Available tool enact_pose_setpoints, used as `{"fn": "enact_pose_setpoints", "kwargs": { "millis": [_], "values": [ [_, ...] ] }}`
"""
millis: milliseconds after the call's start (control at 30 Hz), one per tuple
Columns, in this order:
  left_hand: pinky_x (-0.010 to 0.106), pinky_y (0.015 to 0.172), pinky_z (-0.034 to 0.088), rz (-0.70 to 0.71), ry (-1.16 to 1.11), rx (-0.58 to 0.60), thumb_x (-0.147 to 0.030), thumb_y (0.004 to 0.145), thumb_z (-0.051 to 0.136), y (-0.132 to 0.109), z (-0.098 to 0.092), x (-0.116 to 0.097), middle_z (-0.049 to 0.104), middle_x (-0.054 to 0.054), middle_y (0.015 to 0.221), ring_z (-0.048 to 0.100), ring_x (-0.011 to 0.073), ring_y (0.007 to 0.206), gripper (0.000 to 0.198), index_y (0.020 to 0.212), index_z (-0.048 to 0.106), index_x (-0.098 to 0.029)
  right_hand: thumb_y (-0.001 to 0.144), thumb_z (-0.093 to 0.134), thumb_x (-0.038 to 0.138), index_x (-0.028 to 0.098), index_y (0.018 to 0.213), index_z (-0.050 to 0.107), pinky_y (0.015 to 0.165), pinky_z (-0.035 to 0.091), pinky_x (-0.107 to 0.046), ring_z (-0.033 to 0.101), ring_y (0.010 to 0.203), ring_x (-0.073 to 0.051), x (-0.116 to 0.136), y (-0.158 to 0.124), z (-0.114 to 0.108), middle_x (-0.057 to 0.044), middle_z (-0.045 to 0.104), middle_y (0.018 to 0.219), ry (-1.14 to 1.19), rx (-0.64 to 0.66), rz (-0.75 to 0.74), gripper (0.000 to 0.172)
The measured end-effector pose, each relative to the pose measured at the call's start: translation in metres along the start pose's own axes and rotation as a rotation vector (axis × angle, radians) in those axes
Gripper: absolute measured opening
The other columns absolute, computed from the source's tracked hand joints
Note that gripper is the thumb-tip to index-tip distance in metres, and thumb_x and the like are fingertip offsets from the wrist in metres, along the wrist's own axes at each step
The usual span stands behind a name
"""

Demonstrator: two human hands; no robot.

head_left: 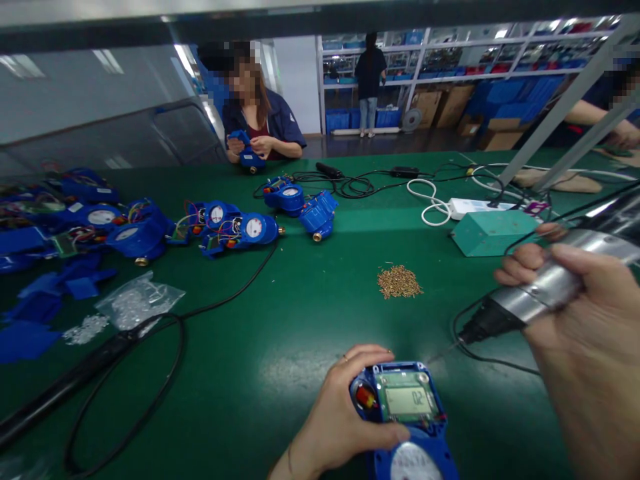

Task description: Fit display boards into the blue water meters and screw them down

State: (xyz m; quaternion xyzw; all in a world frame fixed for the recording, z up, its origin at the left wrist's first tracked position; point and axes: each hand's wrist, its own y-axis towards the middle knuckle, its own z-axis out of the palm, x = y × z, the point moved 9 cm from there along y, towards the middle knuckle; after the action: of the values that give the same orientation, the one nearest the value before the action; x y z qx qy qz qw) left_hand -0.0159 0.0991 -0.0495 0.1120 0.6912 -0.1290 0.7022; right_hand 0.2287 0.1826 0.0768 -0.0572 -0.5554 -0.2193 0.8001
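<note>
- Loose blue meters (pixel 135 233) sit piled far left on the green desk (pixel 280 333).
- Left hand (pixel 340 420) is wrapped around a blue water meter (pixel 405 420) at the near edge.
- Screw pile (pixel 399 281) sits mid-desk.
- Right hand (pixel 585 333) is closed around an electric screwdriver (pixel 540 293), tip just beside the meter.

Green workbench (pixel 280 347) with scattered parts

A pile of brass screws (pixel 399 281), blue meters (pixel 235 229), a teal box (pixel 487 233), a clear bag (pixel 137 301), black cables (pixel 165 373); a seated co-worker (pixel 260 113) holds another meter.
</note>
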Motion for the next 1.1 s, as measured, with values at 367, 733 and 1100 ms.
{"fn": "enact_pose_setpoints", "kwargs": {
  "millis": [367, 733, 1100],
  "values": [
    [0.052, 0.107, 0.042, 0.010, 0.002, -0.009, -0.033, 0.051, 0.093, 0.001, -0.001, -0.004, 0.065, 0.010, 0.125, 0.059, 0.0327, 0.118, 0.072, 0.118, 0.069, -0.024, 0.077, 0.063, 0.017, 0.024, 0.093, 0.059, 0.048, 0.039, -0.025, 0.049, 0.051, -0.011, -0.017, -0.008, 0.065, 0.004, 0.051, 0.063, -0.016, 0.140, -0.022, 0.017],
    [0.051, 0.104, 0.044, 0.037, -0.009, -0.009, -0.032, 0.051, 0.093, 0.000, -0.001, -0.006, 0.066, 0.009, 0.123, 0.060, 0.0321, 0.115, 0.072, 0.118, 0.069, -0.024, 0.080, 0.060, 0.015, 0.024, 0.091, 0.060, 0.049, 0.041, -0.025, 0.050, 0.052, -0.011, -0.022, -0.008, 0.066, 0.004, 0.051, 0.063, -0.010, 0.161, -0.006, 0.015],
    [0.053, 0.106, 0.042, 0.029, -0.002, 0.001, -0.034, 0.050, 0.094, 0.000, 0.000, -0.003, 0.063, 0.010, 0.126, 0.059, 0.0333, 0.118, 0.073, 0.118, 0.070, -0.025, 0.071, 0.068, 0.017, 0.022, 0.089, 0.061, 0.047, 0.042, -0.024, 0.050, 0.051, -0.011, -0.033, -0.005, 0.070, 0.004, 0.053, 0.059, 0.005, 0.145, 0.073, 0.020]
  ]
}}
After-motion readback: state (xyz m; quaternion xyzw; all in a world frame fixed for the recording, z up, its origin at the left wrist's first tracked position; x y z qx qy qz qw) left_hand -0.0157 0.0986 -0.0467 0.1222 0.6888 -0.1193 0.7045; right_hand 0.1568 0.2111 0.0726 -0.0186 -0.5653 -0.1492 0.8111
